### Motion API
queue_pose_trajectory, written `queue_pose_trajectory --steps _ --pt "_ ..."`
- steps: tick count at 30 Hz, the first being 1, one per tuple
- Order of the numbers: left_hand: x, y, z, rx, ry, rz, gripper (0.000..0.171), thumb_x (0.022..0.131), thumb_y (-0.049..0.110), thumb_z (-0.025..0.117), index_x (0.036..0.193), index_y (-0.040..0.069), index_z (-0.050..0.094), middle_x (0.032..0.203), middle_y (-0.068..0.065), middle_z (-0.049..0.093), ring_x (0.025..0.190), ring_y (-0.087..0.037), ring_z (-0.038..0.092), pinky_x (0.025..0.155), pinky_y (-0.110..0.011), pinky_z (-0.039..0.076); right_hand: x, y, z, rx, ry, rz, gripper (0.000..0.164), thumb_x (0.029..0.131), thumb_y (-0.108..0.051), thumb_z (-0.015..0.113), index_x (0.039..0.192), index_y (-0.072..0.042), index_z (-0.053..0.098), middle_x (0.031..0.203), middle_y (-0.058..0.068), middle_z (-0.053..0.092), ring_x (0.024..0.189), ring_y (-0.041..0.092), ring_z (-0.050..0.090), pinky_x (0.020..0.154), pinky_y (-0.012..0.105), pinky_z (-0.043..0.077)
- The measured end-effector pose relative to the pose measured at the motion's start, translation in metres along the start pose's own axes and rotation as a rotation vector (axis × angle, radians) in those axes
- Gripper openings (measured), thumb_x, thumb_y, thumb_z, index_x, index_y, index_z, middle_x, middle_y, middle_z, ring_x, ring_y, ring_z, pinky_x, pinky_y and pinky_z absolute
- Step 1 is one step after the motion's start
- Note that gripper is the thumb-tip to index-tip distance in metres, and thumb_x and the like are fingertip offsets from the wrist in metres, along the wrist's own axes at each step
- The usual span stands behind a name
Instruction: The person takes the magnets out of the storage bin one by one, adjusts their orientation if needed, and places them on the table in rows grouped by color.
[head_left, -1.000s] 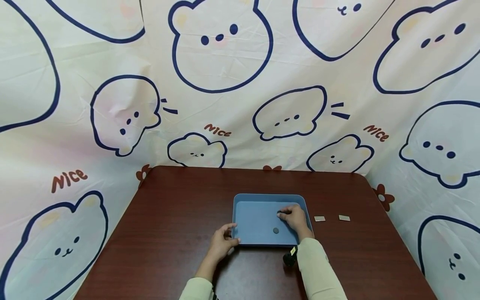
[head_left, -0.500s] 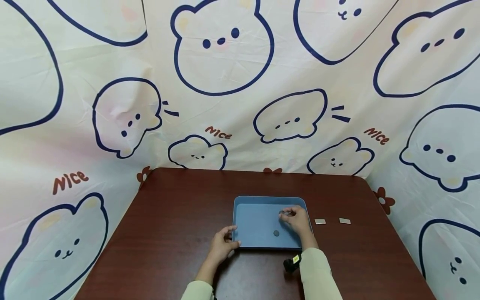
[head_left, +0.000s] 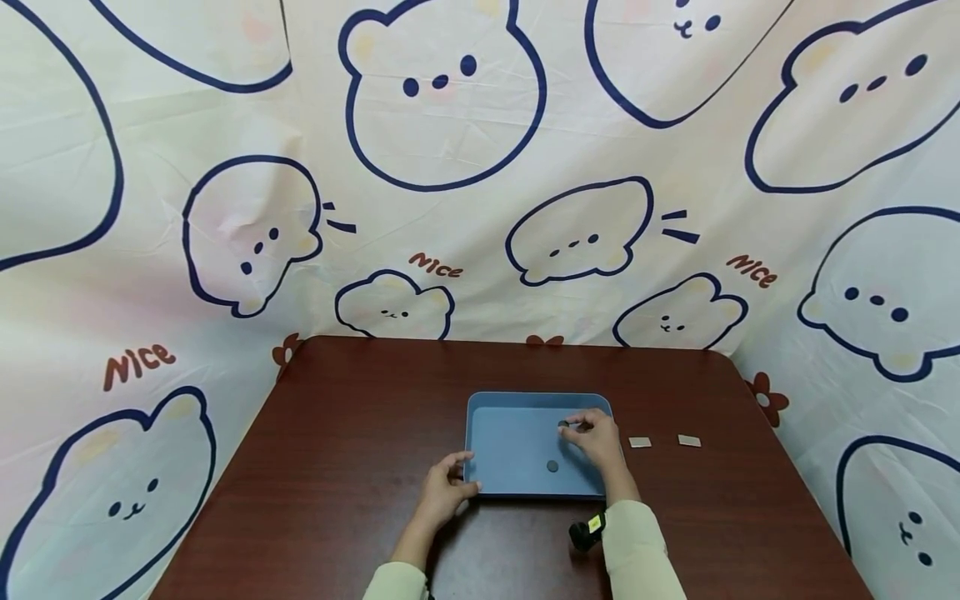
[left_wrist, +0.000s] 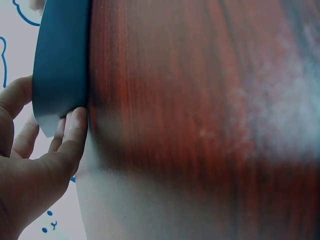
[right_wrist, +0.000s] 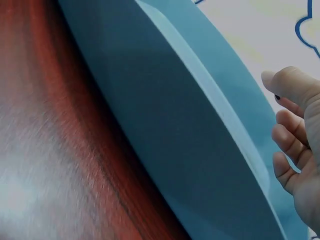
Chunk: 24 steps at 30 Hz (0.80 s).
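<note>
A shallow blue tray (head_left: 510,450) lies on the brown table. At its near left corner my left hand (head_left: 441,493) rests its thumb and fingers against the outside; in the left wrist view that hand (left_wrist: 37,175) touches the tray wall (left_wrist: 60,55). My right hand (head_left: 600,443) is over the tray's right half and pinches a small dark disc (head_left: 562,424) between thumb and index finger. A little of this dark disc (right_wrist: 277,97) shows below the thumb in the right wrist view. Another grey disc (head_left: 552,466) lies flat on the tray floor, nearer the front.
Two small pale rectangular pieces, one nearer (head_left: 640,442) and one farther right (head_left: 689,442), lie on the table (head_left: 360,433) beyond the tray's right side. A cloth printed with bears (head_left: 442,125) hangs behind and around the table.
My right hand has shifted slightly to the right above the tray, and the disc's angle in its fingertips has varied. The left hand stays at the tray's corner. The view has tilted a little.
</note>
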<state>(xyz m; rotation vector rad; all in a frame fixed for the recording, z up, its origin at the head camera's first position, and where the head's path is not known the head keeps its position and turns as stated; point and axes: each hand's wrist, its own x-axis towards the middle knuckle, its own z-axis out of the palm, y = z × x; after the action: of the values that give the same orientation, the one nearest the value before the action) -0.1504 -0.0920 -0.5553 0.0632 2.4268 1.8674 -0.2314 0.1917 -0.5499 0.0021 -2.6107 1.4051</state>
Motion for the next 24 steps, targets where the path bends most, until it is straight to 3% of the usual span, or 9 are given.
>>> queue_pose_trajectory --steps 8,24 --pt "-0.001 0.000 0.000 0.023 0.003 0.000 0.051 0.079 0.005 0.073 0.126 0.001 0.055 0.106 -0.020 0.054 0.081 -0.023 0.052 0.065 -0.034 0.045 -0.014 -0.007 -0.017 0.013 0.025 -0.111 0.016 0.072 -0.013 0.081 0.086 -0.009 0.073 0.094 0.004 0.059 0.083 0.023 0.057 0.065 0.036 0.048" --pt "0.001 0.000 0.003 0.033 -0.001 -0.030 0.050 0.079 0.006 0.073 0.126 0.003 0.056 0.107 -0.019 0.053 0.081 -0.023 0.052 0.064 -0.035 0.044 -0.035 0.003 -0.055 0.016 0.017 -0.122 0.019 0.076 -0.010 0.078 0.093 -0.006 0.072 0.097 0.007 0.057 0.085 0.026 0.057 0.071 0.039 0.048"
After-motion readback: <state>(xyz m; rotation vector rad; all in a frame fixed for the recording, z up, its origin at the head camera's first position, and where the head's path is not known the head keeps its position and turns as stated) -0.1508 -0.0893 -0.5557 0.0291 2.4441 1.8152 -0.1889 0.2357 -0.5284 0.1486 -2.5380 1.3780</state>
